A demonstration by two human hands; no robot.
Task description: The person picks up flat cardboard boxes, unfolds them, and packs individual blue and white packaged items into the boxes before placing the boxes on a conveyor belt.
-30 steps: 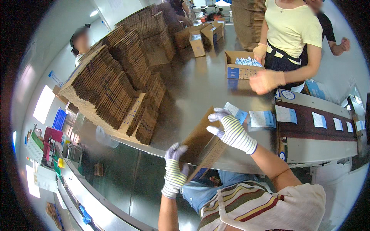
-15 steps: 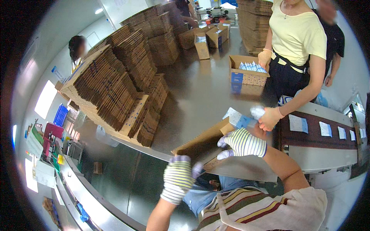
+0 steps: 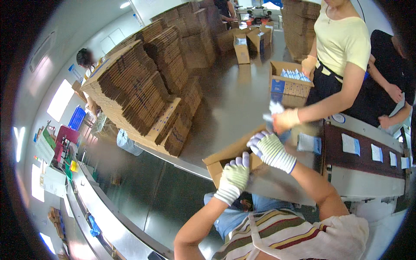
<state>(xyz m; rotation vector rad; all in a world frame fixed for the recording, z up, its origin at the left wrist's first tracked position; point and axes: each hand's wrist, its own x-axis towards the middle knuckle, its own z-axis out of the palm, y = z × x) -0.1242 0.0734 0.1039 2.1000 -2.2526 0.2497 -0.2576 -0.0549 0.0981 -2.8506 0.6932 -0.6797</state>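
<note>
An open cardboard box (image 3: 212,166) lies at the table's near edge in front of me. My left hand (image 3: 234,178), in a striped knit glove, has its fingers hooked over the box's near edge. In a matching glove, my right hand (image 3: 273,151) is curled at the box's right end, hiding part of it. Just beyond, a co-worker's orange-gloved hand (image 3: 286,120) holds white-and-blue packets (image 3: 274,108), blurred by motion. A white-and-blue packet (image 3: 309,143) lies to the right of my right hand.
Tall stacks of flattened cartons (image 3: 125,86) stand on the left of the metal table (image 3: 232,102). A carton filled with packets (image 3: 291,89) sits by the co-worker. On the right, a dark conveyor belt (image 3: 338,158) carries several packets. More open cartons (image 3: 242,54) stand farther back.
My left hand has moved right and up onto the box. My right hand has closed in at the box's end. The co-worker's hand with the packets has shifted left and away from me.
</note>
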